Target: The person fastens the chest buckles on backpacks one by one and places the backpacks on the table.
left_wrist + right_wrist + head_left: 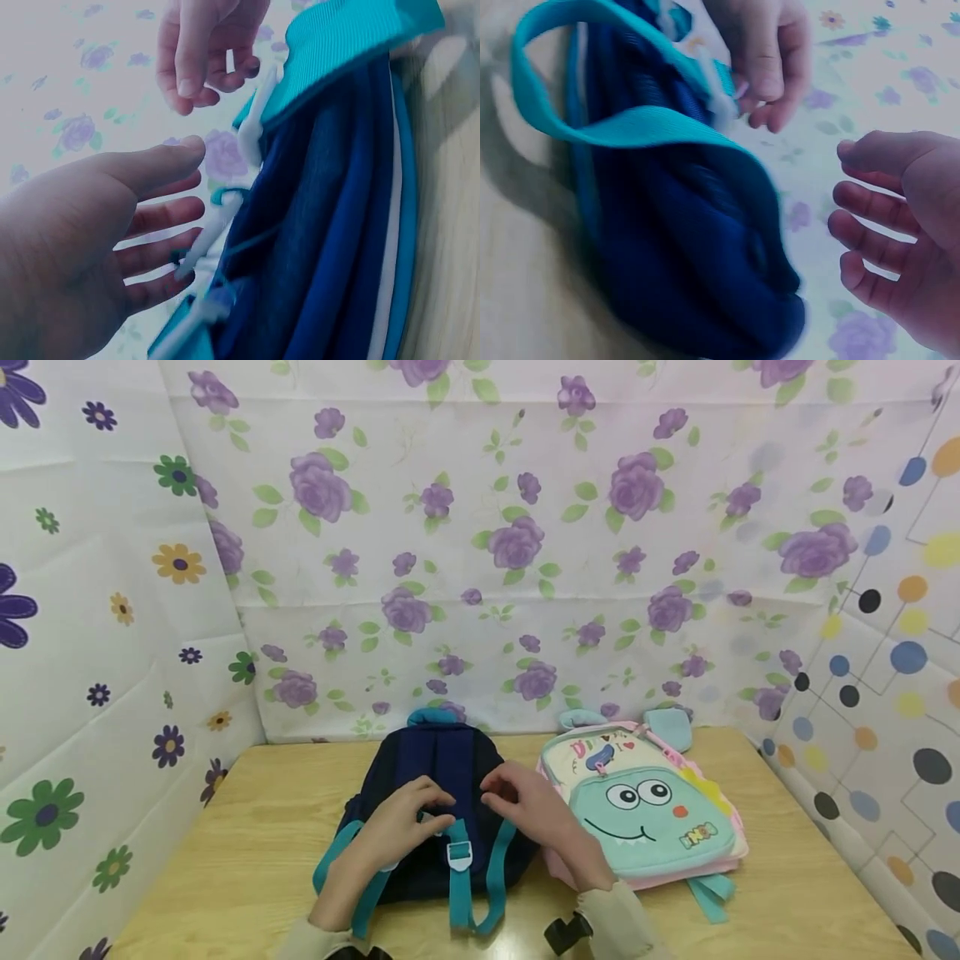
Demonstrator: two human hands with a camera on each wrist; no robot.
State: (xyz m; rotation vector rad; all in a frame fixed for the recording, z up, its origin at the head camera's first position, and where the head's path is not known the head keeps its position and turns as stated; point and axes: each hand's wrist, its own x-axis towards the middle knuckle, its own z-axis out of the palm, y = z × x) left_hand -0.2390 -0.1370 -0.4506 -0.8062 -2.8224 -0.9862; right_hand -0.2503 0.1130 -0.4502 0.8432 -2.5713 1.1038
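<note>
A navy backpack [435, 760] with teal straps lies on the table, its strap side up. My left hand [408, 818] hovers over its lower left part, fingers loosely bent. In the left wrist view, the fingertips of that hand [142, 225] are right by a white plastic buckle [214, 232]. My right hand [525, 802] is raised over the backpack's right side, with nothing between thumb and fingers. Seen from the right wrist, its fingers [877, 206] are spread and apart from the teal strap [652, 127]. Another white buckle [459, 855] sits on the middle strap.
On the right of the wooden table [247, 835] lies a mint and pink backpack [652, 818] with a cartoon face, close beside the navy one. Its teal strap end [711, 897] hangs toward the front. Flowered cloth [465, 568] stands behind the table, with patterned cloth on both sides.
</note>
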